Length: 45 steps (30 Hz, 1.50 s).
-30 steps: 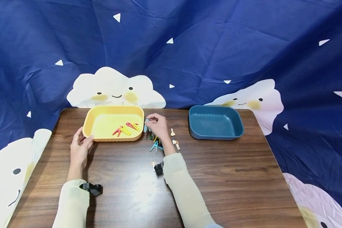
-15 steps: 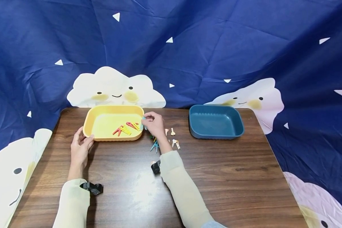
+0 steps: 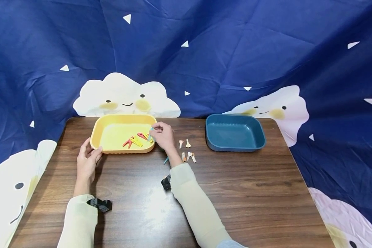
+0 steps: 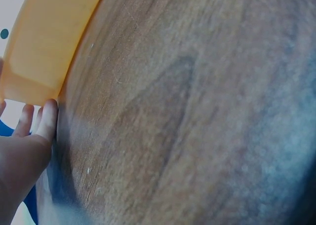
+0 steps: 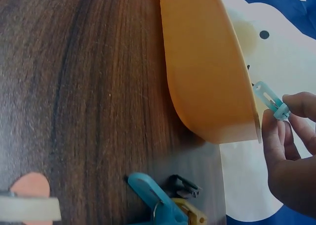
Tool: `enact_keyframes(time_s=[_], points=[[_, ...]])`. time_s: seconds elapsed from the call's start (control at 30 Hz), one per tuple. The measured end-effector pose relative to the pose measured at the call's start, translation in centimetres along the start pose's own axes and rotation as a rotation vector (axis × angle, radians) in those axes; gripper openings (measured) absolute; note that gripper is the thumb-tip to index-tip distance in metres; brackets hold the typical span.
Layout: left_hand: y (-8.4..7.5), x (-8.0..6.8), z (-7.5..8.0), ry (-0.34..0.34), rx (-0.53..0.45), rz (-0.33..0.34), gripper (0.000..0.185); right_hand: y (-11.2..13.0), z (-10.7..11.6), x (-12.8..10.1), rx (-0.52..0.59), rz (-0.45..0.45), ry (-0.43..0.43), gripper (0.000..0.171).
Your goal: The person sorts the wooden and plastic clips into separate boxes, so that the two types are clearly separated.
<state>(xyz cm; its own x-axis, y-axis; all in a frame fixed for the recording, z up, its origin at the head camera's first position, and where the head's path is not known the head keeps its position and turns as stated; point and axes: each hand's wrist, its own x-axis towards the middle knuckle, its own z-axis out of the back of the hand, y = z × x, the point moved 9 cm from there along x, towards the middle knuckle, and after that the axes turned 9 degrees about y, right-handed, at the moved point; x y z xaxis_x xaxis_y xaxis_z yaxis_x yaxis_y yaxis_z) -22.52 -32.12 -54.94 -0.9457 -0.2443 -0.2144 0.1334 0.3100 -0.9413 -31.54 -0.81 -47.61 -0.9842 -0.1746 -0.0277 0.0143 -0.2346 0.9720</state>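
My left hand [image 3: 87,160] holds the near left corner of a yellow plastic bin [image 3: 111,151], thumb at the front wall and fingers along the left side. Over the bin's right end, my right hand [image 3: 164,136] pinches a light blue clothespin [image 5: 269,97] between thumb and fingertips, up at rim height. Inside the bin lie red clothespins [image 3: 128,142] and yellow clothespins [image 3: 136,142]. Below my right forearm, a blue clothespin [image 5: 155,198], a yellow one [image 5: 190,210] and a dark one [image 5: 185,185] lie on the table, mostly hidden in the head view.
Several small pale wooden clips [image 3: 190,156] lie right of my right wrist on the brown wooden table [image 3: 251,193]. A dark blue bin [image 3: 235,150] stands at the back right. Behind the table hangs a blue cloth [image 3: 204,62] with clouds.
My right hand has moved left with the light blue clothespin, from beside the yellow bin to over its right end. My left hand has stayed at the corner.
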Motion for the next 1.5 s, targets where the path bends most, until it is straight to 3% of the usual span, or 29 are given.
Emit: enact_keyframes(time_s=[0.5,0.73,0.93,1.27,1.5], points=[[0.1,0.2,0.1,0.000,-0.010,-0.028,0.065,0.8,-0.5,0.1,-0.168,0.027,-0.039,0.020],[0.2,0.1,0.1,0.000,-0.010,-0.021,0.065,1.0,-1.6,0.4,-0.245,0.015,-0.002,0.018],[0.2,0.1,0.1,0.005,-0.005,-0.025,0.065,1.2,-2.9,0.3,-0.201,0.021,0.043,0.017],[0.1,0.1,0.0,0.003,-0.004,-0.007,0.067,1.4,-3.5,0.1,-0.260,0.048,0.057,0.019],[0.1,0.1,0.0,-0.003,0.000,-0.001,0.067,1.4,-3.5,0.0,-0.156,0.117,0.096,0.021]])
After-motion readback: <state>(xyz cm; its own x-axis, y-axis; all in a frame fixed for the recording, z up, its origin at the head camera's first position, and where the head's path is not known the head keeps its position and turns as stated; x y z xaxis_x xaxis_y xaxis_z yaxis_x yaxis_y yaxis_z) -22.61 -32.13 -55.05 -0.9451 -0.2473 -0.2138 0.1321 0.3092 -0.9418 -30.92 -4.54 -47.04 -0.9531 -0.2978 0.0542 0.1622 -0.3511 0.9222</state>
